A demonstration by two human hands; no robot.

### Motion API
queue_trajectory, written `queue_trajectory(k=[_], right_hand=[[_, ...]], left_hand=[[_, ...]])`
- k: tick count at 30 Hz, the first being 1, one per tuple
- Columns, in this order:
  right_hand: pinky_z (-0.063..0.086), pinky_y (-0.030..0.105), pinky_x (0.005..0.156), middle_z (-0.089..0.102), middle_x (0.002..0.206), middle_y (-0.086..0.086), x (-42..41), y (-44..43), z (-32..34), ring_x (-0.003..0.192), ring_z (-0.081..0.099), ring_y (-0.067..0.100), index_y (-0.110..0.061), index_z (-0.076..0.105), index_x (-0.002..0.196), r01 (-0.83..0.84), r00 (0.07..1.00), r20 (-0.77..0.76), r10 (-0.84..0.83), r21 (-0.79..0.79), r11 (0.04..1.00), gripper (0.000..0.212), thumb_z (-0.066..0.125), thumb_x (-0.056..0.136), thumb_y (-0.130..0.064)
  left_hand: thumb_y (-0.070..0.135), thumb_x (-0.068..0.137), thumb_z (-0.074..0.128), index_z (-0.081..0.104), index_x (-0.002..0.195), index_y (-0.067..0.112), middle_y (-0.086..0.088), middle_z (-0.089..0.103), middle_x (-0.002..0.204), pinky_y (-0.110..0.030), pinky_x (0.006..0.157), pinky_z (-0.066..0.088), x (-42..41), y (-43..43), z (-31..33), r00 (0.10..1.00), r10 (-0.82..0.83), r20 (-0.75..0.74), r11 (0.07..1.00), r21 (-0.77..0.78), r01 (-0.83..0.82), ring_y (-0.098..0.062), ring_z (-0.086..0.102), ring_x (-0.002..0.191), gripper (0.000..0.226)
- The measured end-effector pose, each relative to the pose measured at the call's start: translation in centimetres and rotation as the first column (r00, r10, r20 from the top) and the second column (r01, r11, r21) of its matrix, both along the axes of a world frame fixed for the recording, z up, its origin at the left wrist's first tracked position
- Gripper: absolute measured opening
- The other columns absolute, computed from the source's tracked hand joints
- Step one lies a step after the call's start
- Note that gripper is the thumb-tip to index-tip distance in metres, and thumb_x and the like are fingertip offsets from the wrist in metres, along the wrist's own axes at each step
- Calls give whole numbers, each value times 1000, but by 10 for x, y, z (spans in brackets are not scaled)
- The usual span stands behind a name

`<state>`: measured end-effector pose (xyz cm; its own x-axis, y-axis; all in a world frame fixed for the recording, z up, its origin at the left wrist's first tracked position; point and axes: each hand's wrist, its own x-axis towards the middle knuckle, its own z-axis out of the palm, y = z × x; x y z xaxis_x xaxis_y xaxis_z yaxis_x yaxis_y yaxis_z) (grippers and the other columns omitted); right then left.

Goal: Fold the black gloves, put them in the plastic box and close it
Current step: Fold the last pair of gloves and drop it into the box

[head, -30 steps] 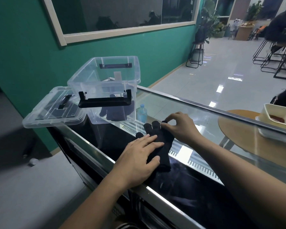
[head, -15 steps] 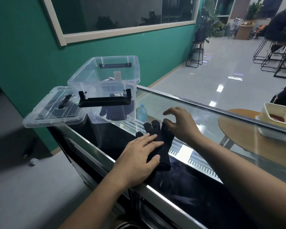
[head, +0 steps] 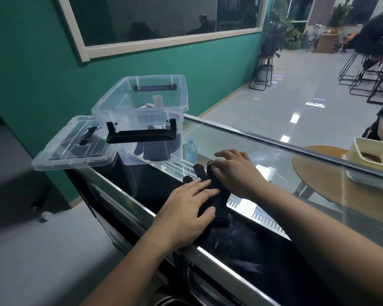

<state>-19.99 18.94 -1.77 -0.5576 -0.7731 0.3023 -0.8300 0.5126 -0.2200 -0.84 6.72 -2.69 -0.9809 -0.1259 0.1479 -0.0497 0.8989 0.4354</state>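
A black glove (head: 217,196) lies flat on the glass counter top (head: 296,195), its fingers pointing away from me. My left hand (head: 186,214) presses flat on the glove's near part with fingers spread. My right hand (head: 233,171) rests on the glove's finger end, its fingertips pinching the cloth. The clear plastic box (head: 142,120) stands open at the counter's far left, a black handle across its front. Another black glove (head: 157,149) lies inside it. The clear lid (head: 73,146) lies beside the box, overhanging the counter's left edge.
A small water bottle (head: 190,152) shows beneath the glass just right of the box. A round wooden table (head: 332,173) with a cream tray (head: 374,160) stands beyond the counter at right. The green wall runs behind; stools and a seated person are far right.
My right hand lifted off the glove's fingertips, opened, then came back down and closed its fingertips on them. My left hand stayed pressed on the glove.
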Motion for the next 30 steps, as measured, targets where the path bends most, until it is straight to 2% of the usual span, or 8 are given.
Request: queue_trajectory(k=[2,6,10,13,16,19,25,30], right_hand=[[28,40,118,60,152,1,0,2,4,145,46,23,-32,71,137,2,1000,-4,-2,-28,1000,36,47,111,-40],[36,41,114,65,145,0,5,11,13,138,53,24,-27,74,130,-4,1000,30,7,-115,993,30,54,110,-34],[54,42,97,71,130,-5,26,29,14,118,63,22,-25,76,121,-157,984,63,169,-163,974,25,58,105,-29],[53,33,89,70,120,-9,47,50,9,110,63,15,-25,75,116,-283,952,63,300,-200,938,17,63,105,-25],[53,34,87,67,115,-11,59,65,-1,108,62,14,-25,74,114,-330,936,58,347,-198,923,13,69,103,-20],[53,35,87,67,113,-11,62,68,-9,105,63,13,-25,74,115,-369,917,84,389,-188,910,13,69,103,-24],[48,33,92,58,113,-9,64,67,0,106,55,15,-28,66,116,-421,897,108,429,-93,902,28,67,100,-51],[47,29,91,58,113,-9,63,63,-3,104,54,15,-26,65,121,-409,908,64,414,-79,909,34,73,92,-42]], left_hand=[[49,108,47,45,160,45,21,28,176,-26,131,7,0,0,1,1000,-1,-4,1000,2,1,5,6,163,52],[48,109,49,48,158,45,25,30,173,-22,126,8,3,0,2,999,-5,-44,999,40,7,10,9,159,50],[55,101,61,63,144,43,28,46,156,-29,124,29,9,-3,1,987,8,-161,993,114,11,13,31,144,45],[58,87,78,73,126,39,30,54,131,-28,115,38,14,-4,2,975,-17,-222,990,132,47,5,45,133,44],[54,79,86,75,111,37,25,58,116,-30,107,42,16,-3,4,978,-43,-205,990,125,69,-2,52,120,39],[47,79,87,77,104,35,20,63,109,-31,103,45,16,-2,3,980,-38,-195,986,154,69,-6,56,112,30],[41,84,78,80,101,32,21,67,102,-32,93,54,15,-1,0,968,-32,-248,986,148,71,-8,65,104,20],[34,92,74,79,101,28,19,73,97,-35,87,56,13,0,-3,949,55,-311,980,197,8,-7,69,96,12]])
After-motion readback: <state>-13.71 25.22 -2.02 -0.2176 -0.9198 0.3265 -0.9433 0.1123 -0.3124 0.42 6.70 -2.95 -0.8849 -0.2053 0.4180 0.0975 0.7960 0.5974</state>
